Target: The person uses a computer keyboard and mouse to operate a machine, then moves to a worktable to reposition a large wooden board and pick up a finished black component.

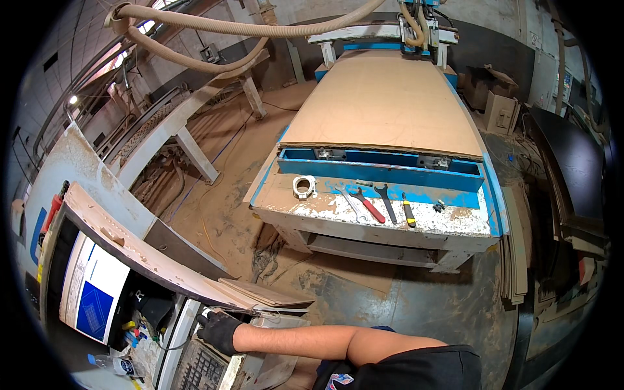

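Note:
My right hand [220, 331], in a dark glove, reaches across to the left at the computer desk. Its fingers curl down over something small and pale beside the keyboard [196, 368]; the hand covers most of it, so its kind does not show. My left hand is out of sight. Left of the keyboard glows a monitor [94, 289] with a blue drawing panel on a white window. Between monitor and keyboard lie a black cap [154, 305], small coloured items [133, 335] and a clear plastic bottle [117, 365].
Ahead stands a machine bed with a large brown board [390, 97]. Its front ledge holds a white ring clamp [304, 187], a wrench [351, 203], red-handled pliers [368, 207], a dark spanner [386, 203] and a yellow-black utility knife [408, 211]. Stacked panels [513, 253] lean at right.

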`<action>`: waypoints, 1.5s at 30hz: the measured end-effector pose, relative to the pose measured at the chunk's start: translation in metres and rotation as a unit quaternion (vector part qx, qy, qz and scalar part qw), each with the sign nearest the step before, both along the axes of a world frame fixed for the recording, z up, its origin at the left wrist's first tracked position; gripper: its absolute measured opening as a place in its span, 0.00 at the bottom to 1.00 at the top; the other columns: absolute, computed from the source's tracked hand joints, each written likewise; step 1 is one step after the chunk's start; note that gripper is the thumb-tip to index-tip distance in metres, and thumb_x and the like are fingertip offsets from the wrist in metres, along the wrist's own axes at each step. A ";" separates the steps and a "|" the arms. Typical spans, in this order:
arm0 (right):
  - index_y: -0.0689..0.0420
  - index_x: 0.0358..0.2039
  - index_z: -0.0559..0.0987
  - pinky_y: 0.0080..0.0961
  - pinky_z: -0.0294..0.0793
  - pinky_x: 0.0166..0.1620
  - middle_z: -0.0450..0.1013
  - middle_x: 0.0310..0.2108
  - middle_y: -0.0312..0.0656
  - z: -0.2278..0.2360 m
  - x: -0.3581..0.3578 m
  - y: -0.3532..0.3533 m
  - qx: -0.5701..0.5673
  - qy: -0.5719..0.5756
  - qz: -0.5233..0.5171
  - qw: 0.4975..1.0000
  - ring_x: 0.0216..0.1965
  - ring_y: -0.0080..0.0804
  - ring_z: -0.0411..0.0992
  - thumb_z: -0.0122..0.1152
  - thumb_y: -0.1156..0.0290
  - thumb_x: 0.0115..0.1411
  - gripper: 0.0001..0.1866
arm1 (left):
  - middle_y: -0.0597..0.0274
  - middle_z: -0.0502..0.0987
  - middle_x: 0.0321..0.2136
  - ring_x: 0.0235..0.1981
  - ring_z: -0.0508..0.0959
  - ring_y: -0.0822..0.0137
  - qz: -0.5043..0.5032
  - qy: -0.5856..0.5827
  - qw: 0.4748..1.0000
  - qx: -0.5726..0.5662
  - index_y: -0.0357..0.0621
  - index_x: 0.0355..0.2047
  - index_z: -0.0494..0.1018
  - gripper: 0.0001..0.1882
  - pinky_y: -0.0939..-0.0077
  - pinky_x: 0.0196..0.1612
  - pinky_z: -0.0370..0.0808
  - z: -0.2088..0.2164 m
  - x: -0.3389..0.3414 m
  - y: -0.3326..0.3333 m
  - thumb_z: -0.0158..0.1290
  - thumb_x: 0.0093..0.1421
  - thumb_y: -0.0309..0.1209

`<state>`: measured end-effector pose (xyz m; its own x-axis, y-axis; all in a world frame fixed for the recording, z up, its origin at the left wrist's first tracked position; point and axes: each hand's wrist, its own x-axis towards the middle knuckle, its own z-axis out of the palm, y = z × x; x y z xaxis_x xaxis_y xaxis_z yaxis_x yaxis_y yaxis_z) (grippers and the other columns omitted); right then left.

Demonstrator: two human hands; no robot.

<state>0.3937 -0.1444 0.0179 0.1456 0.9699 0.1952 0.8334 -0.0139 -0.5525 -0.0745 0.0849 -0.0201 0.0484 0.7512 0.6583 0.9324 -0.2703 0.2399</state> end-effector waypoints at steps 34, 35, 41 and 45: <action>0.58 0.55 0.75 0.51 0.66 0.62 0.57 0.65 0.64 -0.005 -0.002 0.004 0.006 -0.011 -0.008 1.000 0.61 0.62 0.65 0.54 0.73 0.58 0.23 | 0.45 0.82 0.32 0.35 0.80 0.45 -0.069 0.087 0.992 0.062 0.37 0.41 0.81 0.25 0.53 0.39 0.77 -0.025 -0.028 0.031 0.43 0.71 0.47; 0.59 0.54 0.75 0.51 0.66 0.61 0.58 0.65 0.63 -0.004 -0.002 0.003 0.006 -0.009 -0.009 1.000 0.61 0.61 0.65 0.54 0.73 0.57 0.22 | 0.45 0.82 0.32 0.35 0.80 0.46 -0.075 0.095 0.990 0.067 0.37 0.41 0.81 0.25 0.54 0.39 0.77 -0.025 -0.031 0.032 0.43 0.71 0.46; 0.60 0.50 0.76 0.50 0.67 0.60 0.61 0.62 0.63 -0.002 -0.002 0.002 0.007 -0.020 -0.012 1.000 0.60 0.60 0.66 0.54 0.73 0.56 0.19 | 0.45 0.82 0.31 0.33 0.80 0.46 -0.057 0.107 0.991 0.055 0.38 0.42 0.80 0.22 0.54 0.38 0.77 -0.027 -0.031 0.031 0.44 0.71 0.43; 0.61 0.49 0.77 0.50 0.68 0.59 0.62 0.61 0.63 -0.011 -0.003 0.007 0.035 -0.017 -0.023 0.999 0.59 0.60 0.68 0.54 0.73 0.56 0.19 | 0.44 0.82 0.31 0.34 0.80 0.45 -0.081 0.128 0.982 0.109 0.37 0.40 0.81 0.23 0.53 0.39 0.77 -0.029 -0.034 0.036 0.45 0.70 0.45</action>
<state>0.3907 -0.1374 0.0071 0.1821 0.9459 0.2685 0.8514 -0.0151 -0.5243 -0.1083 0.1211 -0.0488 0.3409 0.5622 0.7534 0.8952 -0.4388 -0.0777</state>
